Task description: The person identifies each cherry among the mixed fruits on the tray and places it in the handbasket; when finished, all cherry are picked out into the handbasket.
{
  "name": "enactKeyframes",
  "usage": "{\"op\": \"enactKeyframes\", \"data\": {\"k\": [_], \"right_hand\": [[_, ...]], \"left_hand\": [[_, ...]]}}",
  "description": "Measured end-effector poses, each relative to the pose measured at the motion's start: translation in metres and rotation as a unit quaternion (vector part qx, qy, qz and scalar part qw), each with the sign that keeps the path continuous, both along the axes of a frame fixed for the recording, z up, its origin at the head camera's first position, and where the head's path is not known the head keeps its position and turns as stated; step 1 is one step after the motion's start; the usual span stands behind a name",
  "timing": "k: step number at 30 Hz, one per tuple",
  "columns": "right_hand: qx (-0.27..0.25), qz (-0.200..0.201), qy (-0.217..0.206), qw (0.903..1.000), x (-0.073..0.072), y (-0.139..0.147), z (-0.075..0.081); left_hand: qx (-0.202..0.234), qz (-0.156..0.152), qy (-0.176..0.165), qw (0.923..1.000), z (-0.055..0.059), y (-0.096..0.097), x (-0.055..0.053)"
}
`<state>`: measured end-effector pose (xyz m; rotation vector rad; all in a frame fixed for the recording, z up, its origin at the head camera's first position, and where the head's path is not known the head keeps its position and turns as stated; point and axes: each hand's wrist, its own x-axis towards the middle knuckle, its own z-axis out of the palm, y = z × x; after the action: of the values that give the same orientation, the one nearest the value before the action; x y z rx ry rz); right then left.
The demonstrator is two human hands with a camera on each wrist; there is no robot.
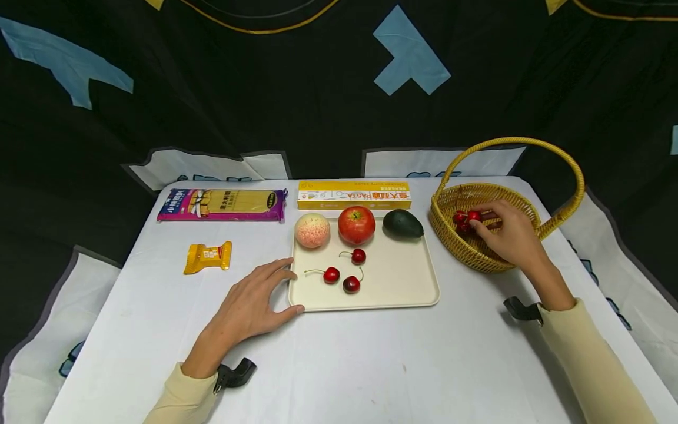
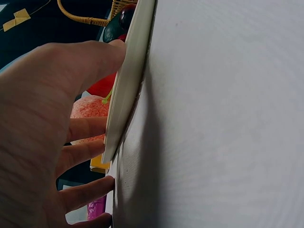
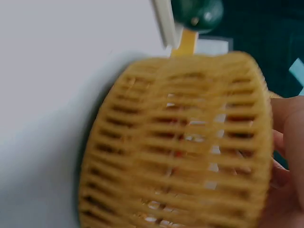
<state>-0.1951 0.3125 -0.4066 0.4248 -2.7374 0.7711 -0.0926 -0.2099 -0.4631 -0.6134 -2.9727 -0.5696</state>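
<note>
My right hand (image 1: 509, 231) reaches into the yellow wicker basket (image 1: 466, 257) and pinches a red cherry (image 1: 474, 216) between thumb and fingers, with other cherries (image 1: 459, 219) just beside it. In the right wrist view the basket's woven side (image 3: 175, 142) hides most of that hand. My left hand (image 1: 249, 306) rests with spread fingers at the left edge of the cream tray (image 1: 392, 288). Its thumb touches the tray's rim (image 2: 130, 80) in the left wrist view. Three stemmed cherries (image 1: 352, 284) lie on the tray, along with a peach (image 1: 312, 230), a red apple (image 1: 356, 225) and an avocado (image 1: 402, 224).
Behind the tray stands a yellow and white pasta box (image 1: 354, 195). To its left lie a purple noodle packet (image 1: 222, 205) and a small orange wrapped snack (image 1: 208, 257). The basket's tall handle (image 1: 508, 141) arches above its bowl. A dark patterned cloth (image 1: 265, 94) hangs behind the white table.
</note>
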Motion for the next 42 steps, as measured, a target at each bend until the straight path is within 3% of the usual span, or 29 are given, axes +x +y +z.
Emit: {"op": "enactKeyframes", "data": {"k": [8,15,30,36,42], "right_hand": [[0.027,-0.031,-0.075,0.9964,-0.013,0.017,-0.007],[0.044,-0.045,-0.116,0.9912,-0.025,0.025,-0.011],[0.054,-0.038,-0.181,0.9812,-0.039,0.036,-0.016],[0.054,-0.038,-0.19,0.9796,-0.042,0.037,-0.015],[0.058,-0.054,-0.163,0.9834,-0.037,0.029,-0.013]], "left_hand": [[0.001,-0.001,0.002,1.0,0.0,-0.001,0.0],[0.001,-0.003,0.006,1.0,0.0,0.0,-0.001],[0.001,-0.001,0.001,1.0,0.001,0.0,0.0],[0.001,-0.001,-0.001,1.0,0.0,0.001,0.0],[0.002,0.001,-0.002,1.0,0.0,0.0,0.0]]}}
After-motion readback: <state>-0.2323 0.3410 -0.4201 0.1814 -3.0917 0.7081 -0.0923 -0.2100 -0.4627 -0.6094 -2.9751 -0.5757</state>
